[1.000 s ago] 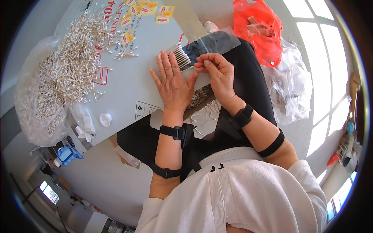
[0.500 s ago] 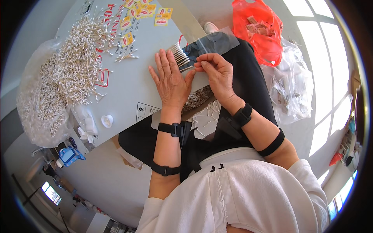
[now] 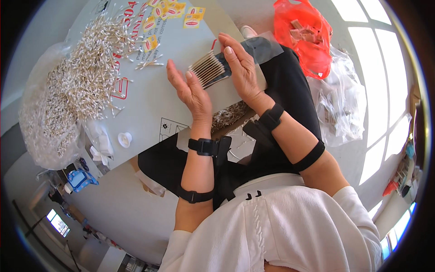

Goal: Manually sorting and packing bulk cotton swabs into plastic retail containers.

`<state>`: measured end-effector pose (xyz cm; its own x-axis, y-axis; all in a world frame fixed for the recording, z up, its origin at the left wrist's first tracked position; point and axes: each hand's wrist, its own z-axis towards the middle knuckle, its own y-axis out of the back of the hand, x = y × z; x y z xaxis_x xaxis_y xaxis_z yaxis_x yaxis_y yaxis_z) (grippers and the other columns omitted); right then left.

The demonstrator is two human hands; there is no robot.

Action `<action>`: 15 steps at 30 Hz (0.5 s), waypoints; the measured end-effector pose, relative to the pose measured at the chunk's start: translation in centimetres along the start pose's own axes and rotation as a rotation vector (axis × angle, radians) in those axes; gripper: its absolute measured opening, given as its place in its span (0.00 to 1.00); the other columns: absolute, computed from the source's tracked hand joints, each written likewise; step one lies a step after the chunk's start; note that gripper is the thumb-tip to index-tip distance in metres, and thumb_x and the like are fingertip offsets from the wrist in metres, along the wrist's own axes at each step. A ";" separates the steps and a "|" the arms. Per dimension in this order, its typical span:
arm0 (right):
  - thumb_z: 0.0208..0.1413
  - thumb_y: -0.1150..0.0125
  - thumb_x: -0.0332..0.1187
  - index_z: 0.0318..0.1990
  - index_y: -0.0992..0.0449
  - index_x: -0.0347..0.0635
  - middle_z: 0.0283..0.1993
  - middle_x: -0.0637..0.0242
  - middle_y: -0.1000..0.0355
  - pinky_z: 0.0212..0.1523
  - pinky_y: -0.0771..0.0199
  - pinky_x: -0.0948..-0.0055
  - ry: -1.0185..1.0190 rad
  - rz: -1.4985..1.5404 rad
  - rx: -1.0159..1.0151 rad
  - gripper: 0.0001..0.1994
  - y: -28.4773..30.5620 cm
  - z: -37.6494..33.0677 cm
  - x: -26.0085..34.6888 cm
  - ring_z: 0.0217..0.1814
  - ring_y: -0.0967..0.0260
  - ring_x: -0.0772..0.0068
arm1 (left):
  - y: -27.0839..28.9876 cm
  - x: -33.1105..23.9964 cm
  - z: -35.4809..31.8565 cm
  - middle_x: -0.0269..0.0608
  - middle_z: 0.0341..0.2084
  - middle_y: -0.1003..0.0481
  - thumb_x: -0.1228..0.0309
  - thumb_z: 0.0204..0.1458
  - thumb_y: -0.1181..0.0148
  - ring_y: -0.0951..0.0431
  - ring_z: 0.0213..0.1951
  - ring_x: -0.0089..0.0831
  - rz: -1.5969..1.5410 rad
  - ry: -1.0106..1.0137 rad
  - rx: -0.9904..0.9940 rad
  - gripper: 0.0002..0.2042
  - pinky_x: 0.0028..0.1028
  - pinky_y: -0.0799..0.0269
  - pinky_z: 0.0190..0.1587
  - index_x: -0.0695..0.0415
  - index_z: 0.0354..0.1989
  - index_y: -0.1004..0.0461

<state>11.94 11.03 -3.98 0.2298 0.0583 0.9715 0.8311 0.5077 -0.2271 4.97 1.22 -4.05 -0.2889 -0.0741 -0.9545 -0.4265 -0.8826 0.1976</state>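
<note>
A row of cotton swabs [image 3: 208,69] lies side by side on a clear plastic bag [image 3: 262,49] at the table's near right edge. My left hand [image 3: 190,93] stands on its edge at the left ends of the swabs, its fingers stretched out. At their right ends my right hand [image 3: 240,68] is held likewise, fingers straight, its palm turned toward the row. The two palms face each other with the swabs between them. Neither hand grips anything. Part of the bag is hidden under my right hand.
A big heap of loose swabs [image 3: 90,77] spills from a clear sack [image 3: 34,113] on the left of the table. Yellow labels [image 3: 194,18] lie at the far side. A white round cap [image 3: 124,139] sits near the front edge. A red bag [image 3: 302,41] is at the right.
My left hand has lifted off the swabs and turned on edge. My right hand has let go of the near swab and opened, moving up to the right ends.
</note>
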 end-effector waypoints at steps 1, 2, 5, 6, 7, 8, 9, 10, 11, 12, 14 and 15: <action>0.68 0.50 0.36 0.58 0.29 0.33 0.64 0.55 0.33 0.61 0.35 0.72 0.045 -0.042 0.005 0.18 -0.3 0.2 -0.3 0.62 0.33 0.65 | -0.3 -0.1 0.2 0.54 0.70 0.48 0.61 0.69 0.58 0.50 0.72 0.44 -0.001 0.000 -0.002 0.28 0.37 0.54 0.71 0.66 0.71 0.51; 0.68 0.50 0.36 0.58 0.29 0.33 0.64 0.55 0.33 0.61 0.35 0.72 0.045 -0.043 0.007 0.18 -0.5 0.4 -0.5 0.62 0.33 0.65 | -0.5 -0.1 0.4 0.55 0.69 0.48 0.61 0.69 0.58 0.49 0.72 0.45 -0.028 0.025 -0.012 0.28 0.39 0.54 0.71 0.66 0.71 0.51; 0.68 0.50 0.36 0.57 0.29 0.33 0.63 0.51 0.33 0.60 0.33 0.70 0.121 -0.214 0.057 0.17 -1.4 0.4 -0.2 0.61 0.32 0.58 | -0.8 0.0 0.8 0.56 0.69 0.48 0.60 0.69 0.59 0.48 0.71 0.44 -0.087 0.072 -0.046 0.28 0.40 0.54 0.72 0.67 0.70 0.50; 0.68 0.50 0.36 0.57 0.29 0.32 0.63 0.50 0.32 0.59 0.32 0.69 0.115 -0.228 0.048 0.17 -1.5 0.3 -0.1 0.60 0.31 0.56 | -1.0 0.0 0.9 0.57 0.69 0.47 0.59 0.69 0.60 0.48 0.71 0.43 -0.129 0.089 -0.062 0.28 0.38 0.55 0.72 0.67 0.70 0.49; 0.68 0.50 0.37 0.56 0.28 0.32 0.62 0.48 0.32 0.58 0.31 0.68 0.108 -0.243 0.040 0.17 -1.7 0.2 0.0 0.60 0.30 0.55 | -1.1 0.0 0.9 0.57 0.69 0.47 0.59 0.69 0.60 0.48 0.71 0.43 -0.128 0.090 -0.064 0.28 0.38 0.55 0.72 0.67 0.70 0.49; 0.68 0.50 0.37 0.56 0.28 0.32 0.62 0.48 0.32 0.58 0.31 0.68 0.107 -0.243 0.043 0.17 -1.8 0.2 0.1 0.60 0.30 0.55 | -1.1 -0.1 0.9 0.57 0.69 0.46 0.58 0.69 0.59 0.47 0.71 0.43 -0.179 0.107 -0.080 0.28 0.39 0.54 0.72 0.67 0.70 0.48; 0.68 0.50 0.36 0.55 0.28 0.32 0.62 0.48 0.32 0.57 0.30 0.68 0.121 -0.232 0.035 0.17 -1.8 0.2 0.0 0.59 0.30 0.54 | -1.2 -0.1 0.9 0.56 0.69 0.46 0.58 0.69 0.59 0.47 0.71 0.43 -0.231 0.123 -0.095 0.28 0.39 0.54 0.72 0.67 0.69 0.48; 0.68 0.49 0.36 0.55 0.28 0.32 0.61 0.48 0.31 0.56 0.30 0.68 0.135 -0.222 0.027 0.17 -1.8 0.1 -0.2 0.59 0.29 0.54 | -1.1 -0.1 1.0 0.56 0.69 0.46 0.58 0.69 0.59 0.47 0.71 0.43 -0.232 0.122 -0.096 0.28 0.39 0.54 0.72 0.67 0.69 0.48; 0.68 0.49 0.36 0.55 0.28 0.32 0.61 0.48 0.31 0.56 0.30 0.68 0.136 -0.221 0.028 0.17 -1.8 0.2 -0.3 0.59 0.29 0.54 | -0.8 0.0 1.2 0.56 0.68 0.44 0.58 0.69 0.59 0.45 0.70 0.43 -0.298 0.130 -0.080 0.28 0.40 0.53 0.72 0.67 0.69 0.47; 0.68 0.49 0.36 0.55 0.27 0.32 0.61 0.48 0.31 0.57 0.30 0.68 0.128 -0.213 0.014 0.17 -1.7 0.2 -0.3 0.60 0.30 0.54 | -0.6 0.0 1.3 0.55 0.67 0.43 0.57 0.68 0.59 0.44 0.69 0.43 -0.364 0.138 -0.063 0.28 0.40 0.51 0.71 0.67 0.68 0.47; 0.68 0.49 0.36 0.54 0.27 0.32 0.60 0.48 0.30 0.58 0.31 0.68 0.121 -0.206 -0.002 0.17 -1.4 0.4 -0.5 0.60 0.30 0.54 | -0.2 0.2 1.5 0.56 0.66 0.42 0.56 0.68 0.59 0.43 0.69 0.43 -0.394 0.140 -0.056 0.29 0.41 0.51 0.71 0.67 0.68 0.46; 0.69 0.50 0.36 0.56 0.28 0.32 0.60 0.51 0.30 0.60 0.34 0.70 0.111 -0.203 0.000 0.17 -1.2 0.6 -0.4 0.62 0.32 0.60 | 0.0 0.1 1.5 0.56 0.65 0.40 0.54 0.68 0.59 0.41 0.68 0.43 -0.421 0.142 -0.052 0.29 0.41 0.50 0.71 0.67 0.68 0.46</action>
<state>10.52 10.96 -4.09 0.1119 -0.1403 0.9838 0.8662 0.4990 -0.0273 3.60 1.90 -3.82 0.0223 0.2368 -0.9713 -0.4372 -0.8714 -0.2225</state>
